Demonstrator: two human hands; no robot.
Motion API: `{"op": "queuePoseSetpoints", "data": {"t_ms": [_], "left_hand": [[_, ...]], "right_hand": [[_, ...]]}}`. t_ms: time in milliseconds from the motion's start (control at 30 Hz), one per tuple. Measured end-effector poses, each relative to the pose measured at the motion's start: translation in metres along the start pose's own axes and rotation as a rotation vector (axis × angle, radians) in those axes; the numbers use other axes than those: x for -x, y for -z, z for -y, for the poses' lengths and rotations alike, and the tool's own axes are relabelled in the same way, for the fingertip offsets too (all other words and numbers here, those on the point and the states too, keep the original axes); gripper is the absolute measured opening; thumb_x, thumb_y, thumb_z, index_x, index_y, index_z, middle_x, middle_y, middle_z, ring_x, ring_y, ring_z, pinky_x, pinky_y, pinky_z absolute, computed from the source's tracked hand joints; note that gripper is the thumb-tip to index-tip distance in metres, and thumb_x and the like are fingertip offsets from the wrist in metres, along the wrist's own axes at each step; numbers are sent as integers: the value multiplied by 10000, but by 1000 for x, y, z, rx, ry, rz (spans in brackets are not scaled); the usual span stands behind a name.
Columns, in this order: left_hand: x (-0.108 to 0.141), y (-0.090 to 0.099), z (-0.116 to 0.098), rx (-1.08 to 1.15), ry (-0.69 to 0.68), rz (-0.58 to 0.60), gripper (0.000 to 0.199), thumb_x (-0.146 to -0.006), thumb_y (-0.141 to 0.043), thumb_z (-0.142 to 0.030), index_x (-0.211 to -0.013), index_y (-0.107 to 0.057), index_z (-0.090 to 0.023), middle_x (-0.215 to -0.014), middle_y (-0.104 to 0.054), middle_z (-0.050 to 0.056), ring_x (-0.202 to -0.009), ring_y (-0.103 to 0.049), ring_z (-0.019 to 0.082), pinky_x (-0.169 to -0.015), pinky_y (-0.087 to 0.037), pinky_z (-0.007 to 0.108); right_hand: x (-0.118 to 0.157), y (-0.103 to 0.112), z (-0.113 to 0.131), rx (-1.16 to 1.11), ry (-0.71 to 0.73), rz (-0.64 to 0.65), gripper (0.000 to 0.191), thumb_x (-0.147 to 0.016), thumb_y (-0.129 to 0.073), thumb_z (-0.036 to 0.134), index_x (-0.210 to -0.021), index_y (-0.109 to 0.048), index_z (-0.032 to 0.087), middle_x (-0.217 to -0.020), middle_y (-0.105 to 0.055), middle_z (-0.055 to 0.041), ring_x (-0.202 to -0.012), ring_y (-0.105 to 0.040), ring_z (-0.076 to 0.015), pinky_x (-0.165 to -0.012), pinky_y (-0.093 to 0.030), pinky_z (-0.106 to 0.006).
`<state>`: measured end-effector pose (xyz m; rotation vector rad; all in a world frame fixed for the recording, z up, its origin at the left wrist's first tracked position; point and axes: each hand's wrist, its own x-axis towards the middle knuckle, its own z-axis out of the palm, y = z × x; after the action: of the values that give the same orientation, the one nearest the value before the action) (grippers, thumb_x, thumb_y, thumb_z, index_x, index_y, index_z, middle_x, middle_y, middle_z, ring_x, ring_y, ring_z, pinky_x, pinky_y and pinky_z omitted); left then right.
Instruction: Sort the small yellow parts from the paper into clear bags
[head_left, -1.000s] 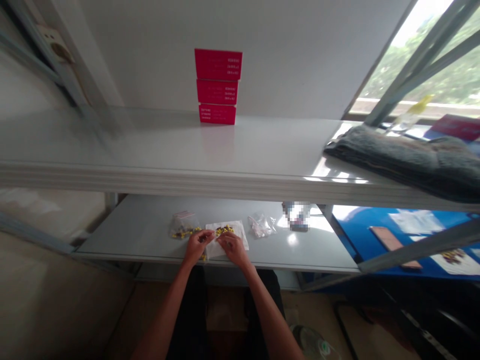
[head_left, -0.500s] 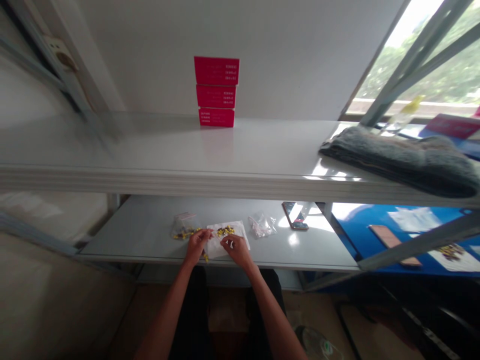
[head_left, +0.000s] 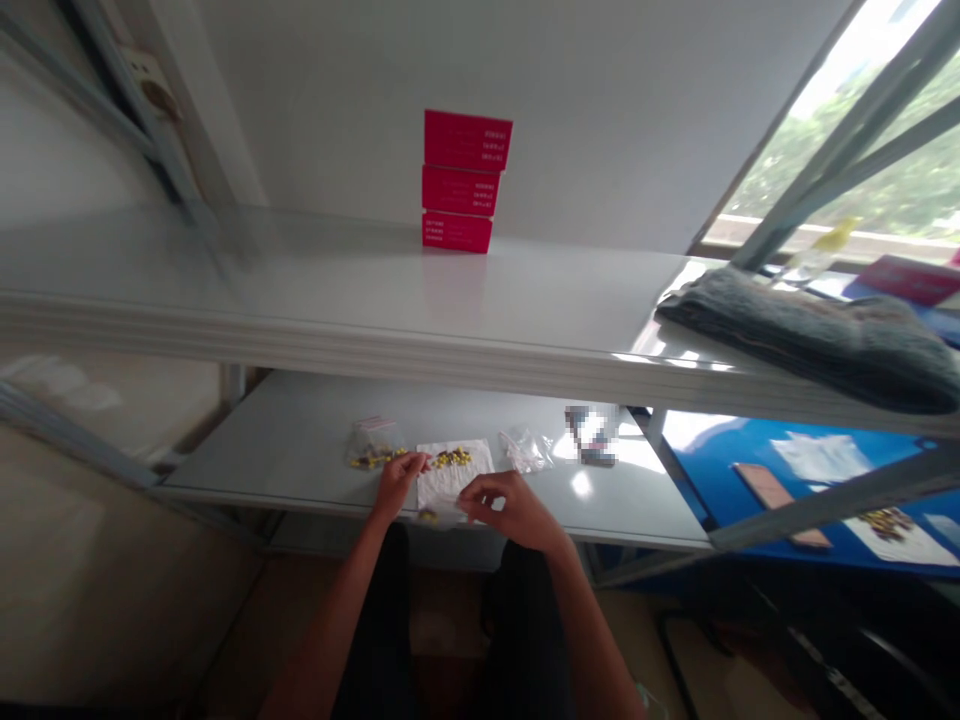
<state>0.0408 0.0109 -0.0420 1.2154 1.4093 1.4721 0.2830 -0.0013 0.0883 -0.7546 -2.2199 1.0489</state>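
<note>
My left hand (head_left: 401, 482) is closed in a pinch at the left edge of a white cloth or paper sheet (head_left: 442, 490) on the lower shelf. What lies between its fingertips is too small to make out. Small yellow and dark pieces (head_left: 454, 457) are heaped on the sheet's far part. Over its near right corner my right hand (head_left: 506, 507) is pinched too, its contents blurred. A blurred yellow-and-dark piece (head_left: 427, 516) hangs between the hands near the shelf's front edge. Left of my left hand lies a clear zip bag (head_left: 375, 440) with similar pieces by it.
Right of the sheet are a crumpled clear bag (head_left: 529, 450) and a pixelated phone-like object (head_left: 590, 437). An upper shelf (head_left: 337, 325) crosses above my hands, bearing stacked red boxes (head_left: 461, 190) and a folded grey cloth (head_left: 810, 335). A blue table (head_left: 697, 450) stands at the right.
My right hand has moved right and toward me, away from the heap, widening the gap between my hands. My left hand stays near the sheet's left edge. The view has shifted slightly.
</note>
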Motion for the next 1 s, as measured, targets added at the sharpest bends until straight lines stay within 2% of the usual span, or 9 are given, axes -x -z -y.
{"op": "queuePoseSetpoints", "data": {"t_ms": [133,333,467,533,600,700,800,900,1000], "left_hand": [[0,-1,0,-10,2,12,409,-830,-646,-560,-899,-768,-176,-773,-722,48,-784,-660,215,-755,-505,296],[2,2,2,-21,-38,85,354,-854,-641,-518,-861,-768,-188,-832,-745,61,-846,-676,230,-801,-507,313],[2,7,1,17,-54,207,363,-834,-669,-536,-783,-766,-190,-880,-761,81,-914,-683,253,-881,-494,347],[2,9,2,63,-37,207,431,-822,-658,-591,-748,-761,-179,-844,-761,92,-876,-688,256,-883,-493,364],[2,10,4,94,-15,172,509,-819,-623,-648,-714,-755,-168,-774,-753,95,-802,-686,247,-852,-498,370],[1,9,6,69,-10,161,510,-824,-619,-642,-712,-750,-162,-701,-731,77,-728,-673,225,-799,-504,355],[0,7,5,-26,-35,204,362,-814,-697,-522,-771,-750,-166,-754,-738,59,-760,-678,212,-778,-504,321],[-1,5,6,-47,-15,191,290,-794,-740,-439,-912,-745,-175,-855,-757,57,-808,-699,214,-779,-513,308],[-2,2,10,-53,3,196,300,-799,-733,-432,-954,-733,-175,-900,-764,68,-838,-708,223,-806,-524,323]], "right_hand": [[6,13,21,250,-69,41,151,-847,-635,124,-769,-737,203,-700,-713,1,-630,-648,-139,-640,-462,-233],[7,2,12,483,-124,16,168,-840,-606,87,-772,-729,179,-772,-723,-43,-721,-652,-165,-709,-458,-250],[0,-10,-8,165,-39,67,137,-872,-612,158,-832,-739,190,-786,-731,-26,-697,-638,-143,-675,-471,-229],[-10,-19,-26,-43,-17,110,139,-894,-621,243,-889,-750,191,-795,-733,-22,-685,-629,-137,-633,-474,-219],[-21,-30,-49,-157,-27,75,168,-891,-628,292,-904,-759,188,-802,-735,-28,-678,-624,-138,-613,-473,-222],[-37,-50,-86,-210,-73,-33,184,-881,-618,297,-875,-766,187,-809,-744,-40,-683,-636,-151,-587,-456,-230],[-44,-68,-113,-241,-98,-179,220,-893,-605,337,-908,-771,193,-883,-756,-60,-724,-649,-170,-593,-462,-242],[-44,-80,-123,-315,-122,-336,281,-909,-599,408,-978,-761,190,-972,-754,-85,-809,-665,-199,-633,-493,-258],[-42,-85,-122,-385,-132,-419,302,-919,-596,434,-1017,-743,189,-1048,-740,-96,-897,-669,-220,-685,-514,-272]]}}
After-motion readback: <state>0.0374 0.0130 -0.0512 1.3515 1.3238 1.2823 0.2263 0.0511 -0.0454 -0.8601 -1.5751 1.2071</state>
